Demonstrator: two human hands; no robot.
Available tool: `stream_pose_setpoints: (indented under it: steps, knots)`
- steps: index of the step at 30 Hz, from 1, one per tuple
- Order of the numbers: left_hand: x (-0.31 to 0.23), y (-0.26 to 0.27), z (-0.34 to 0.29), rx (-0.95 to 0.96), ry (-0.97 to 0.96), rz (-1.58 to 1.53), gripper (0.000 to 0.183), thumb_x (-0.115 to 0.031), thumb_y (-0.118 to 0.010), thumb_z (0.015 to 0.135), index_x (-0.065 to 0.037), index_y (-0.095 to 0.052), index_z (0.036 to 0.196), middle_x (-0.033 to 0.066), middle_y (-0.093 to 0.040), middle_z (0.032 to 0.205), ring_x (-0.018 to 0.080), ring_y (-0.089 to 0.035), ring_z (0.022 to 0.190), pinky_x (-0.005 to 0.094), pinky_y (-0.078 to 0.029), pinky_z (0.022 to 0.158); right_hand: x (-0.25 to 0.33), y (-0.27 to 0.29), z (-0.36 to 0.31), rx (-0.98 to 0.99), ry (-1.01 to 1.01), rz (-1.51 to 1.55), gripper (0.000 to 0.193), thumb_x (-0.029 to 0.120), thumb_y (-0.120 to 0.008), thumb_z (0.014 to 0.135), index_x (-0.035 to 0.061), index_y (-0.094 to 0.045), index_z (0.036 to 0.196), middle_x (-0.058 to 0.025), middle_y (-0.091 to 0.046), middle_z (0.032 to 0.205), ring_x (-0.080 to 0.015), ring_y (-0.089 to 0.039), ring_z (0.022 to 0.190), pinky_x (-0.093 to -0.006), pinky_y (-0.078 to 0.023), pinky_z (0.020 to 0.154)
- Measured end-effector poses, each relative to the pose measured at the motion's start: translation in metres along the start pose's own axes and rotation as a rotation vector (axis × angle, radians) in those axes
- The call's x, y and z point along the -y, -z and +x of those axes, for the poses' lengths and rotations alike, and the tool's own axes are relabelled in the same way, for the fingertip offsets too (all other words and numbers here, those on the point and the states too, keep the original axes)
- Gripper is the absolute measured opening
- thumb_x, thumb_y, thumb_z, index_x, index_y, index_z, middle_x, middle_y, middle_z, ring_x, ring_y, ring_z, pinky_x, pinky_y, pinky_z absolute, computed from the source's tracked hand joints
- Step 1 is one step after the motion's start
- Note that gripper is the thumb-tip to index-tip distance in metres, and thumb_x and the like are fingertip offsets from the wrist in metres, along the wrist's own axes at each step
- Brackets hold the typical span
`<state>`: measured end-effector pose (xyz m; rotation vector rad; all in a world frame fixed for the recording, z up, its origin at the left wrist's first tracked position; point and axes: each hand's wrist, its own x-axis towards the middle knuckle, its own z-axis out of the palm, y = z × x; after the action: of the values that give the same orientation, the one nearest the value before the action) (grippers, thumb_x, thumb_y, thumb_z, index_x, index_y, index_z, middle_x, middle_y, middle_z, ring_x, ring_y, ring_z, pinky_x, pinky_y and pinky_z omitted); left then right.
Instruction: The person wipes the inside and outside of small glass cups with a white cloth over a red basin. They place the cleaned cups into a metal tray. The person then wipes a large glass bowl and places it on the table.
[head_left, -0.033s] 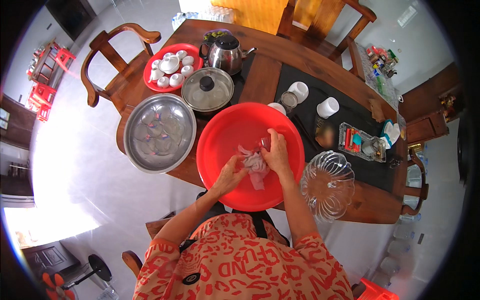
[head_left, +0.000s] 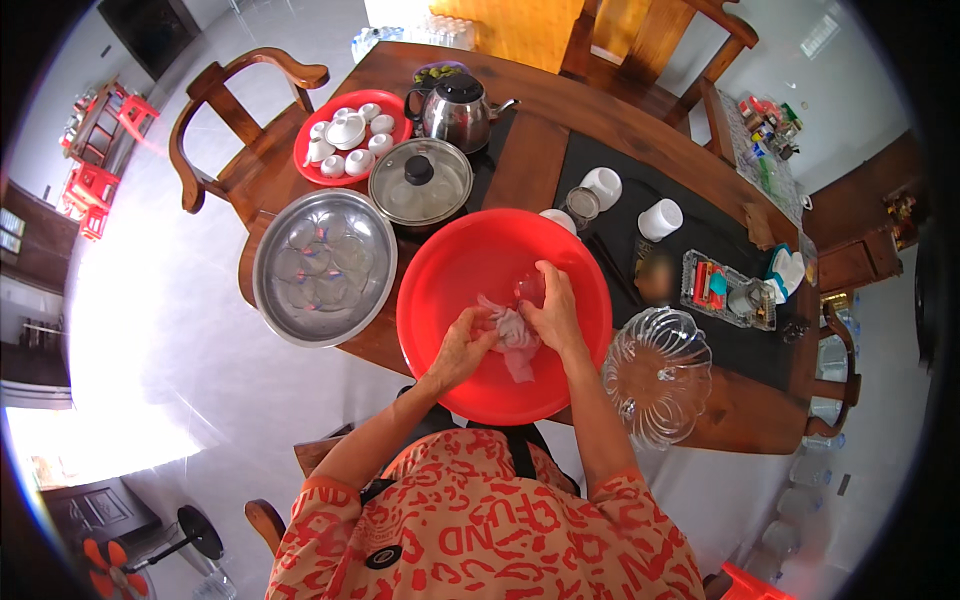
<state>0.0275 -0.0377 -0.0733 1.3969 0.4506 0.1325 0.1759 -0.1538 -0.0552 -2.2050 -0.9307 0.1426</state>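
In the large red basin (head_left: pixel 430 370) before me, both hands are close together. My left hand (head_left: pixel 462 345) is closed on a wet, pale pinkish cloth (head_left: pixel 514 335), its fingertips partly hidden in the folds. My right hand (head_left: pixel 556 315) grips a small clear glass (head_left: pixel 528 288) that looks reddish against the basin, and its thumb side meets the cloth. The lower end of the cloth hangs loose between my hands. Left of the basin, a steel bowl (head_left: pixel 264 290) holds several clear, round glass pieces (head_left: pixel 325 265).
Behind the basin stand a lidded pot (head_left: pixel 440 195), a steel kettle (head_left: pixel 455 115) and a red tray (head_left: pixel 303 150) of white teaware. To the right are a scalloped glass bowl (head_left: pixel 655 375), white cups (head_left: pixel 660 220) and a clear tray (head_left: pixel 740 308). Wooden chairs (head_left: pixel 215 95) surround the table (head_left: pixel 525 165).
The whole view has shifted slightly. The glass in my right hand is turned a little, with more of its round side showing. My left hand stays on the cloth.
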Motion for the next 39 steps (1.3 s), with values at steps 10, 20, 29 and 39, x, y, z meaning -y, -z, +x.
stream_pose_setpoints:
  steps: [10, 20, 29, 39]
  knots:
    - [-0.021, -0.011, 0.011, -0.144, 0.003, -0.553, 0.042, -0.037, -0.051, 0.094, -0.006, -0.047, 0.122, 0.0051, -0.057, 0.103, 0.0130, -0.058, 0.090, 0.0272, -0.050, 0.073, 0.069, 0.006, -0.017, 0.031, 0.104, 0.507, 0.067, 0.001, -0.069, 0.069, 0.0060, -0.041, 0.131, -0.0162, -0.048, 0.121, -0.0286, -0.051, 0.109, -0.0363, -0.049, 0.085]
    - [-0.016, 0.005, 0.008, -0.370, 0.284, -0.553, 0.055, -0.054, -0.046, 0.091, -0.011, -0.045, 0.124, 0.0098, -0.058, 0.103, 0.0235, -0.063, 0.083, 0.0370, -0.052, 0.071, 0.017, -0.023, -0.061, 0.479, 0.350, -0.424, 0.052, 0.007, -0.058, 0.075, 0.0132, -0.047, 0.126, -0.0205, -0.041, 0.117, -0.0440, -0.047, 0.101, -0.0491, -0.051, 0.074]
    - [-0.003, 0.007, 0.017, -0.253, 0.270, -0.918, 0.056, -0.058, -0.045, 0.090, -0.010, -0.050, 0.117, 0.0108, -0.059, 0.103, 0.0248, -0.061, 0.087, 0.0414, -0.052, 0.075, 0.063, 0.016, -0.044, 0.135, 0.125, 0.337, 0.040, 0.002, -0.063, 0.070, 0.0013, -0.054, 0.109, -0.0205, -0.044, 0.112, -0.0369, -0.050, 0.100, -0.0416, -0.047, 0.081]
    - [-0.022, -0.016, 0.018, -0.039, 0.160, -1.085, 0.044, -0.053, -0.039, 0.095, -0.014, -0.053, 0.111, 0.0035, -0.059, 0.105, 0.0175, -0.058, 0.096, 0.0330, -0.048, 0.087, 0.095, -0.002, -0.021, -0.137, 0.401, 0.222, 0.032, 0.002, -0.058, 0.076, 0.0062, -0.057, 0.107, -0.0162, -0.047, 0.122, -0.0349, -0.045, 0.111, -0.0433, -0.038, 0.093]
